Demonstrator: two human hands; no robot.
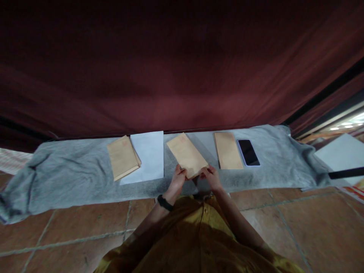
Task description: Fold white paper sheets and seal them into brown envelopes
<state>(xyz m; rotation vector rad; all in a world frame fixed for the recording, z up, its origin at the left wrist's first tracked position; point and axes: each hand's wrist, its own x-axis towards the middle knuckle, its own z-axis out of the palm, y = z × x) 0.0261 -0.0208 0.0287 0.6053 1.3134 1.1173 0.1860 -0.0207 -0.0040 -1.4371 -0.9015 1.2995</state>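
Between my two hands is a brown paper envelope [187,153], tilted with its far end toward the left. My left hand [179,176] is closed on its near left corner. On the near right corner, my right hand [209,176] pinches the same envelope. Left of them, a pile of brown envelopes [121,157] overlaps a sheet of white paper [149,157]. To the right lies another stack of brown envelopes [228,151], beside a phone [248,152] with a dark screen.
A grey cloth [71,170] covers the long narrow surface under these things. Behind it hangs a dark red curtain [170,83]. Dark bars cross at the right, near a white panel [342,153]. Tiled floor [85,223] shows in front.
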